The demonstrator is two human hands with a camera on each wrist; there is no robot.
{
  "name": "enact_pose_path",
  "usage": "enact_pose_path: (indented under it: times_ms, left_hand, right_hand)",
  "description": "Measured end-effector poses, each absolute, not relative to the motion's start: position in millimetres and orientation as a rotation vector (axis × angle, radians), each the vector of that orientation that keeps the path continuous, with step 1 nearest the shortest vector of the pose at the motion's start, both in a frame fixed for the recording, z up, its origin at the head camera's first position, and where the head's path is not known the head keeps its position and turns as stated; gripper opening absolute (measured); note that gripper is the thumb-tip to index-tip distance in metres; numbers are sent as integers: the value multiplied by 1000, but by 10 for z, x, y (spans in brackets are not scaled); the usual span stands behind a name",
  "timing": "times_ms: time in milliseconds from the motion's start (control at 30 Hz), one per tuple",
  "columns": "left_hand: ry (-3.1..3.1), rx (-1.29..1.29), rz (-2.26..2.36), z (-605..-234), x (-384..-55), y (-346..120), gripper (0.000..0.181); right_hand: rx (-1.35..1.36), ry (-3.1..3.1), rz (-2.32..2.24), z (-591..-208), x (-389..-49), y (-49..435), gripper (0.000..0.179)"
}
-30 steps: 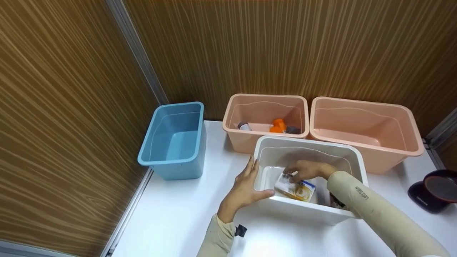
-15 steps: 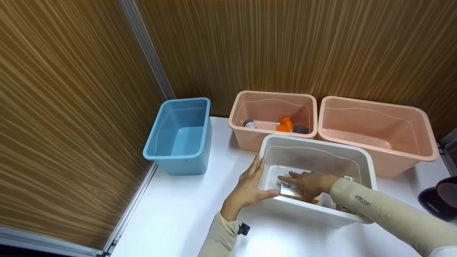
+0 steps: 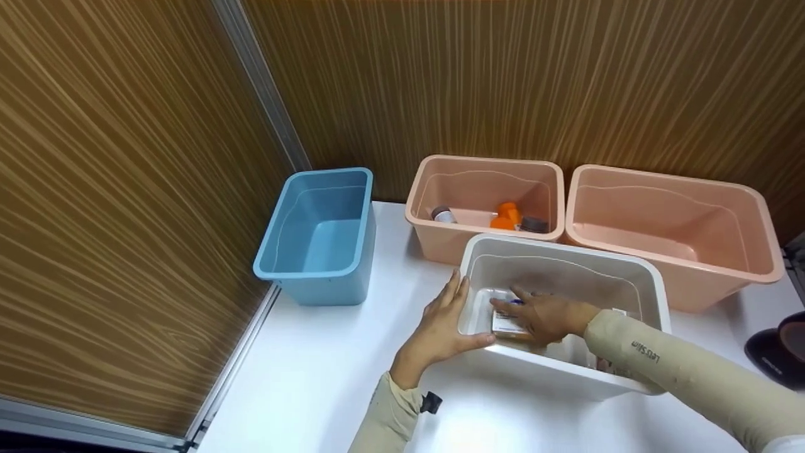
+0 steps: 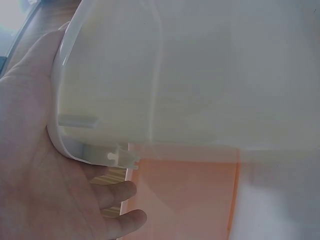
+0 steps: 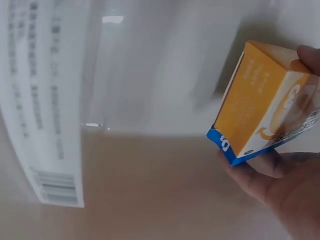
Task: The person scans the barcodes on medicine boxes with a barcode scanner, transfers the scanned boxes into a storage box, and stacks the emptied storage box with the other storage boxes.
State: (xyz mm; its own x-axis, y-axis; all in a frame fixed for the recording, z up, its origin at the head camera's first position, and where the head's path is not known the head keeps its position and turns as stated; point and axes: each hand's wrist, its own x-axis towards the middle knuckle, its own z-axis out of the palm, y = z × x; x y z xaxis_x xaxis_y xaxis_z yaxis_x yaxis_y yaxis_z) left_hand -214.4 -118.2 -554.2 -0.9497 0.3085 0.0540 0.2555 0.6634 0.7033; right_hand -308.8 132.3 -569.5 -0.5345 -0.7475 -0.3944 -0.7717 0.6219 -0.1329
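Note:
In the head view a white plastic bin [image 3: 566, 366] stands in front of me. My left hand [image 3: 434, 333] rests on its near left corner, fingers fairly straight along the side and thumb at the front rim. Inside the bin, my right hand [image 3: 553, 314] holds a small carton [image 3: 506, 324], mostly covered by the hand. The right wrist view shows this carton [image 5: 265, 100] as orange and white with a blue end marked D3, between thumb and fingers. A white printed package with a barcode [image 5: 55, 125] appears at the left of that view.
Behind the white bin stand two peach bins. The left peach bin [image 3: 484, 245] contains orange items and dark-capped bottles; the right peach bin [image 3: 673, 264] is beside it. A blue bin [image 3: 314, 277] stands left, and a black device [image 3: 773, 355] lies far right.
My right hand has gone from fingertips on top of the carton to spreading over it, and the carton has turned. The left hand keeps its place at the bin's corner.

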Motion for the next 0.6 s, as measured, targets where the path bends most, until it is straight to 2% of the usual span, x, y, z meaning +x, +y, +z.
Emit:
enact_pose_path:
  times_ms: [133, 600]
  left_hand:
    - [2801, 483, 1167, -5537, -2138, -1185, 112]
    - [2780, 472, 1173, -5530, -2135, -1185, 113]
  right_hand:
    - [-1192, 2458, -31, -5563, -3081, 1343, 97]
    - [-1264, 2564, -258, -4975, -2934, 1389, 100]
